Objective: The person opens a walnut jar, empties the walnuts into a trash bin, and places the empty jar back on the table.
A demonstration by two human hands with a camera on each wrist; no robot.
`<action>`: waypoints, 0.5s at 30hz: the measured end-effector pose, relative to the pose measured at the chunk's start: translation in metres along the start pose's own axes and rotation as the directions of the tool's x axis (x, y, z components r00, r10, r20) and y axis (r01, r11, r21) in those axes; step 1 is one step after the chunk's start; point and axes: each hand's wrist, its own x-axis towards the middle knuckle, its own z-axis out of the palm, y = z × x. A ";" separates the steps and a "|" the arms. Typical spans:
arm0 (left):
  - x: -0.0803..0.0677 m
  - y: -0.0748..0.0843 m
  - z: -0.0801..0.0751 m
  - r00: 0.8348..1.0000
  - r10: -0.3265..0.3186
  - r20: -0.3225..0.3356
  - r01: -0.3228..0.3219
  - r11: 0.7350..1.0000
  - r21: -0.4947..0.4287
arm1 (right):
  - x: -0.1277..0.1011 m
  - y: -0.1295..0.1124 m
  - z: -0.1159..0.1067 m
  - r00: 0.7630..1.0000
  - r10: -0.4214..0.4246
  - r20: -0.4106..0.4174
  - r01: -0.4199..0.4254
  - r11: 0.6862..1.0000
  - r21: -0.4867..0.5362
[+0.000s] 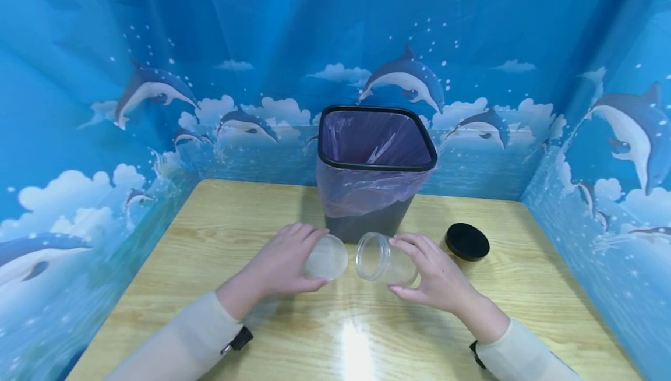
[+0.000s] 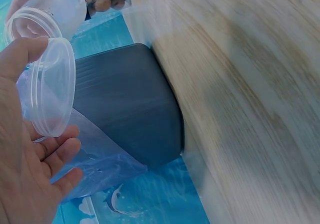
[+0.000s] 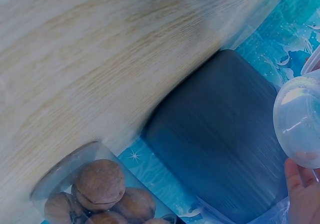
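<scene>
My left hand [image 1: 285, 261] pinches a round translucent screw lid [image 1: 327, 257] by its edge, thumb on one side and fingers on the other. In the left wrist view the lid [image 2: 56, 87] stands on edge. A clear plastic jar [image 1: 402, 268] is gripped by my right hand [image 1: 432, 279]. It lies tipped on its side in the air, its uncovered mouth facing left toward the lid, with a small gap between them. No contents show inside the jar. In the right wrist view, the jar's rounded bottom [image 3: 297, 121] is at the right edge.
Just behind the hands stands a dark grey trash bin [image 1: 362, 226] lined with a purple bag [image 1: 367, 189]. To the right is a clear jar with a black lid [image 1: 466, 242], holding several walnuts [image 3: 100, 184]. Blue dolphin-print curtains [image 1: 293, 31] enclose the wooden table [image 1: 251, 212].
</scene>
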 end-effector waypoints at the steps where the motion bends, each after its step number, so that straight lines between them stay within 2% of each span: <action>1: 0.001 0.001 0.000 1.000 0.000 0.004 0.000 1.000 0.003 | 0.000 0.000 0.000 1.000 0.000 0.001 0.000 1.000 0.000; 8: 0.006 0.006 -0.003 1.000 0.005 0.010 -0.005 1.000 0.008 | 0.001 0.002 0.003 0.999 -0.029 -0.028 0.029 1.000 -0.004; 15: 0.011 0.008 0.000 1.000 0.013 0.008 -0.013 1.000 0.021 | 0.001 0.002 0.005 1.000 -0.025 -0.010 0.025 1.000 0.002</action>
